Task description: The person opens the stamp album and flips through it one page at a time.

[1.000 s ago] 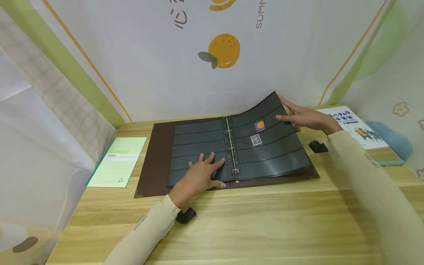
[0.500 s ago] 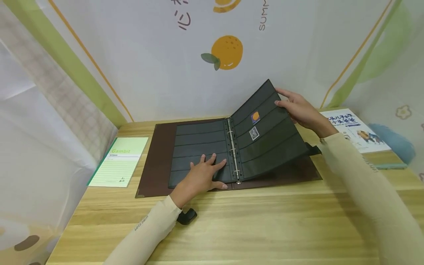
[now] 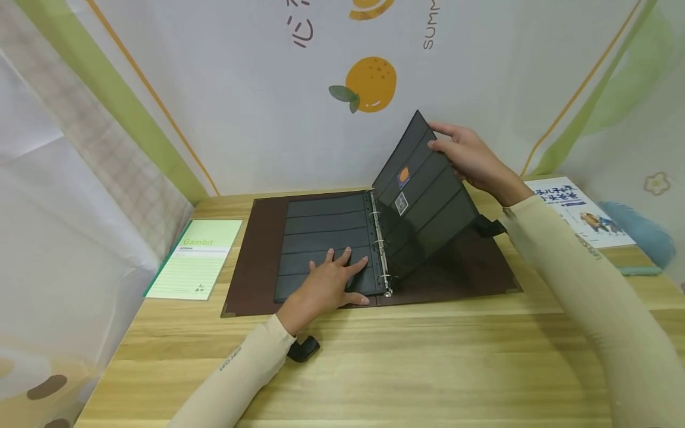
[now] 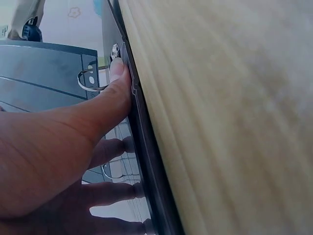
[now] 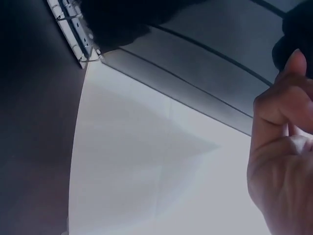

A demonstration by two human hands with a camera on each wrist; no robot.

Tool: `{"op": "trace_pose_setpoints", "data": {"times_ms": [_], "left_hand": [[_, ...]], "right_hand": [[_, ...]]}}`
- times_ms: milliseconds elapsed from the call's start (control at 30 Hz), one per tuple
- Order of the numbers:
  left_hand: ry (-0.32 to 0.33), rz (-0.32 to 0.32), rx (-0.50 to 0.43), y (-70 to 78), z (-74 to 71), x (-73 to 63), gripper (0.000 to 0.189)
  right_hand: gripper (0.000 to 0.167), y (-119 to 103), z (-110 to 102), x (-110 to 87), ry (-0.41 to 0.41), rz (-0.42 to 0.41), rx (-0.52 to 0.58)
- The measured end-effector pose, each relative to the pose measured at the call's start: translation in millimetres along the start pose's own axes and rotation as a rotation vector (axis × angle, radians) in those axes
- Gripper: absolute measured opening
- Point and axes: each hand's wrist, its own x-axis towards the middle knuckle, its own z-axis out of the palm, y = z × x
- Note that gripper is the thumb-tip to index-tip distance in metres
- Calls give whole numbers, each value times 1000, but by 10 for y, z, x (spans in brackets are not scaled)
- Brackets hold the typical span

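Note:
A brown ring binder [image 3: 251,261] lies spread on the table, with black pocket pages on metal rings [image 3: 379,244]. My left hand [image 3: 320,290] rests with spread fingers on the left page [image 3: 326,223]. In the left wrist view its thumb [image 4: 110,93] lies along the binder's edge beside a ring. My right hand [image 3: 473,157] pinches the outer edge of a raised stamp album page [image 3: 436,193], which stands steeply tilted over the bare right cover. Two small stamps, one purple and orange [image 3: 404,177], one grey [image 3: 401,203], sit in its pockets. Curled fingers show in the right wrist view.
A pale green notebook [image 3: 195,258] lies left of the binder. On the right are a white picture book [image 3: 594,217] and a blue fluffy thing [image 3: 637,229]. A printed curtain [image 3: 257,131] hangs along the table's back edge.
My right hand has lifted the page higher and swung it leftward, uncovering more of the right cover. My left hand has stayed spread on the left page.

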Motion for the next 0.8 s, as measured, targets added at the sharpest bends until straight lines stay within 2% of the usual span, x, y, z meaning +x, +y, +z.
{"op": "trace_pose_setpoints", "data": {"times_ms": [133,233,633,800], "left_hand": [[-5,3,12,-2,-15,4,87],[-8,4,26,-1,-22,4,86],[-31,14,68,25,-62,-6,85],[-52,15,48,12,-60,4,86]], "right_hand": [[60,-69,58,16,41,17,-104],[60,-127,126,43,40,34,-144],[65,-402,516,252,-2,17,-246],[66,-453,703,336,-3,31,-269]]}}
